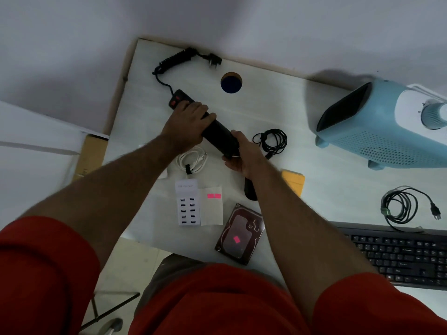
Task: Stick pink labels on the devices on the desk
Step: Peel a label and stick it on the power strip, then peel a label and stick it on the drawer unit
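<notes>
- At the centre of the frame, both hands hold a black power strip that runs diagonally from upper left to lower right over the white surface.
- The left hand wraps over the strip's upper half, its grip closed on the body; the right hand closes its grip around the lower end.
- The step in hand looks like handling the strip for labelling; no pink label is visible on it, though the hands hide much of it.
- The label sheet lies at lower centre, with two pink labels side by side near its top.
- Next, one hand probably has to let go, reach down to the sheet and peel a label while the other steadies the strip.
- One hard drive at lower centre already carries one pink label.
- One white USB charger touches the sheet's left edge, unlabelled.
- One blue fan heater stands at upper right; one keyboard sits at lower right.
- Three coiled cables are loose: one white, two black.
</notes>
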